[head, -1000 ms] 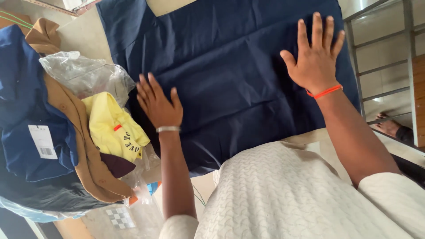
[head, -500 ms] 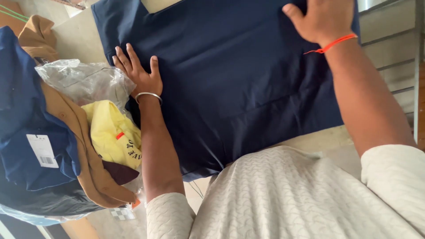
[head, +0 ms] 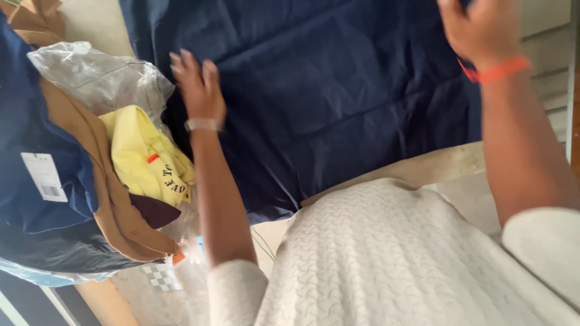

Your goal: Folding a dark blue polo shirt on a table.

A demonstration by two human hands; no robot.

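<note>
A large navy blue cloth (head: 338,102) lies spread flat on a pale table. My left hand (head: 198,87), with a metal bangle at the wrist, rests with fingers spread on the cloth's left edge; it is blurred by motion. My right hand (head: 480,30), with an orange thread around the wrist, is at the cloth's far right corner. Its fingers are cut off by the top of the frame, so its grip is unclear. My white textured shirt (head: 393,259) fills the bottom of the view.
At the left lies a heap of clothes: a yellow garment (head: 145,154), a tan garment (head: 96,181), a blue garment with a paper tag (head: 36,139), and a clear plastic bag (head: 103,78). A metal railing (head: 562,78) runs along the right.
Both hands slid away from me across the navy cloth towards its far side. The left hand went to the cloth's left edge, the right hand to the far right corner. The view shifted.
</note>
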